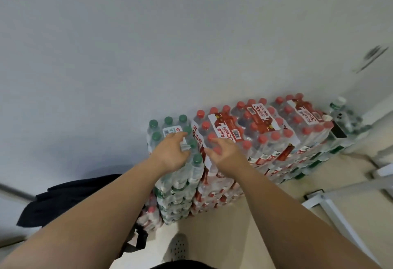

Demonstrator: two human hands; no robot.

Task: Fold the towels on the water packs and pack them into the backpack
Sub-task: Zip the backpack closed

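Shrink-wrapped water packs are stacked against the white wall: a green-capped stack at the left and red-capped stacks running to the right. No towel shows on them. My left hand hovers over the green-capped pack with fingers relaxed and holds nothing. My right hand reaches over the nearest red-capped pack, fingers loosely spread, also holding nothing. A dark backpack lies at the lower left beside the stacks, with a strap hanging near the floor.
Loose bottles and a black box crowd the far right end of the stacks. A white metal frame stands on the beige floor at the right. My shoe is below the stacks.
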